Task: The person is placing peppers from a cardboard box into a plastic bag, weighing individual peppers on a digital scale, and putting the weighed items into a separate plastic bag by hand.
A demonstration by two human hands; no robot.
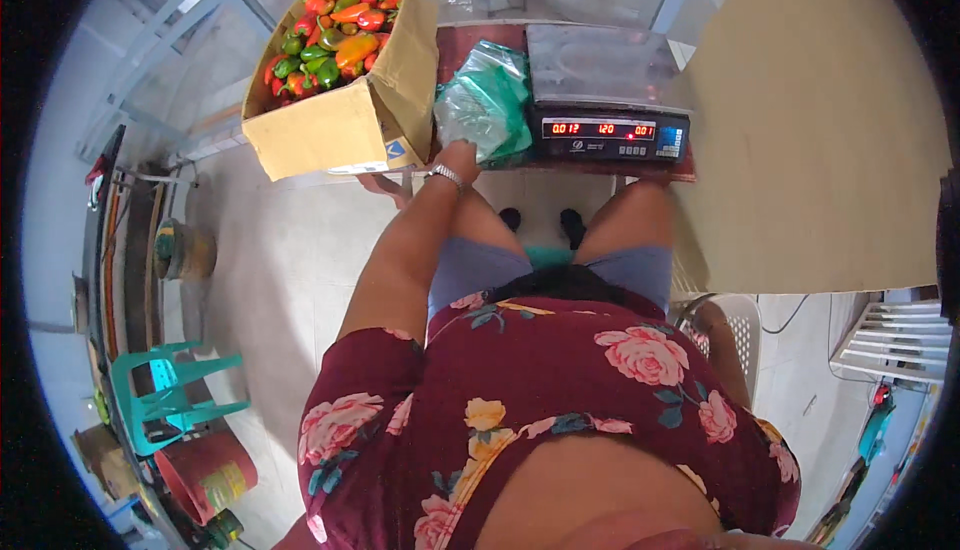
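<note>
My left hand, below a metal wristwatch, is closed on the near edge of a stack of clear and green plastic bags. The bags lie on a dark red table. Just right of them stands a digital scale with a bare metal pan and lit red figures. To their left, an open cardboard box is filled with red, green and orange peppers. My right arm hangs by a white plastic chair; its fingers cannot be made out.
A large tan board rises on the right, close to the scale. The white chair is at my right side. On the left are a green plastic chair, a red bucket and a pot-like container. A white slatted rack stands far right.
</note>
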